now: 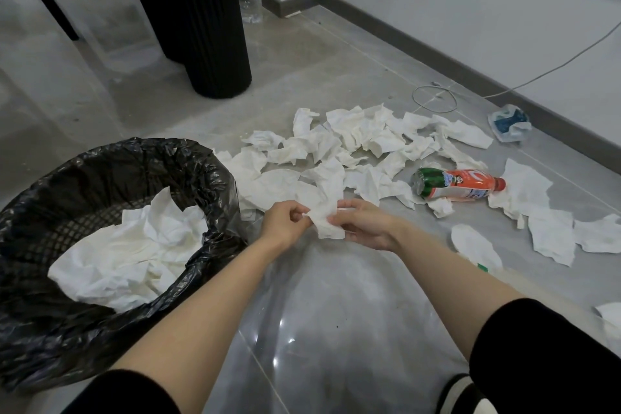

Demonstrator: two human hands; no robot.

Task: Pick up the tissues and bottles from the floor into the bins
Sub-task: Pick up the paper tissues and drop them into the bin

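Both hands, left hand [285,222] and right hand [364,223], pinch one crumpled white tissue [327,220] with curled fingers, above the glossy grey floor [336,312]. Beside them, a mesh bin [100,185] lined with crinkled black plastic holds wadded tissues. More tissues [353,144] and a smooth orange-labelled bottle [458,185] lie scattered beyond.

left hand [285,223], right hand [368,227], fingers [351,204] pinching, forearms extended
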